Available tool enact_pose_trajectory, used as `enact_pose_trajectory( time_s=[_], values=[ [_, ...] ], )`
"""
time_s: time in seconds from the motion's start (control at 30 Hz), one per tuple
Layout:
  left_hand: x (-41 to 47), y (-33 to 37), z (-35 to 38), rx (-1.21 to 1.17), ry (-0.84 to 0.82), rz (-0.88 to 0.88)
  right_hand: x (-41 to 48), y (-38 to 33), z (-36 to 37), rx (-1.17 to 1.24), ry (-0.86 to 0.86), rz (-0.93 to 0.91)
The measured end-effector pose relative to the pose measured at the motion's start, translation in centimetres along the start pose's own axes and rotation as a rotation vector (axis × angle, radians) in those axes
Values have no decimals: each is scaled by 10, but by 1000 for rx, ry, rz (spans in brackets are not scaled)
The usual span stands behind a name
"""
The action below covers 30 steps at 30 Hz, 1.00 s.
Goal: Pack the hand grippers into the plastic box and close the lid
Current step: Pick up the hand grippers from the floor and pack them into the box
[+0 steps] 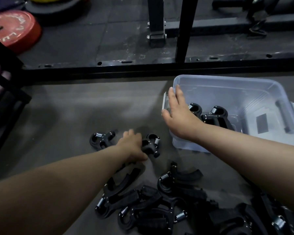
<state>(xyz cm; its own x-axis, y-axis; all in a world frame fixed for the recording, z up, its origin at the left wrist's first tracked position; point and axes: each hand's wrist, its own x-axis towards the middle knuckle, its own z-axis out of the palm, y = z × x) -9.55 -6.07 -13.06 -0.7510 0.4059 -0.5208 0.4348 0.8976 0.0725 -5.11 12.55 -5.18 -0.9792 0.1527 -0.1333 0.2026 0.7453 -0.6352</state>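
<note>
Two hand grippers [215,116] inside plastic box [227,79]

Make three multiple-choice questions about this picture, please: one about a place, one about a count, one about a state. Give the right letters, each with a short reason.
1. Where is the right hand?
A. Over the left rim of the plastic box
B. On the red weight plate
C. Flat on the bare floor

2. How many hand grippers show inside the box?
A. None
B. Two
C. Five

3. What is the state of the box?
A. Closed with a lid
B. Open, no lid on it
C. Turned upside down

Answers:
1 A: the straight fingers reach across the box's left rim.
2 B: two black ones lie side by side near the left wall of the box.
3 B: the inside of the box shows from above, with nothing over it.
</note>
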Motion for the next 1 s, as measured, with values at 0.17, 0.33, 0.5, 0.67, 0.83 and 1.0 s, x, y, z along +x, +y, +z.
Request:
enact_pose_trajectory(
  time_s=[0.17,0.33,0.5,0.67,0.83,1.0],
  values=[
    [1,-2,-45,-981,-132,-291,-1,1,-1,23,-3,-6],
    [-7,1,-80,-1754,-74,-131,0,3,-2,29,1,-5],
    [-9,21,-122,-1801,54,39,-2,-3,-10,100,62,9],
    [-16,50,-149,-1832,27,169,-9,-15,-37,512,235,-7],
    [-18,84,-159,-1704,26,276,-15,-7,-85,814,32,120],
    [-17,120,-160,-1387,59,361,-25,22,-113,453,-32,125]
  ],
)
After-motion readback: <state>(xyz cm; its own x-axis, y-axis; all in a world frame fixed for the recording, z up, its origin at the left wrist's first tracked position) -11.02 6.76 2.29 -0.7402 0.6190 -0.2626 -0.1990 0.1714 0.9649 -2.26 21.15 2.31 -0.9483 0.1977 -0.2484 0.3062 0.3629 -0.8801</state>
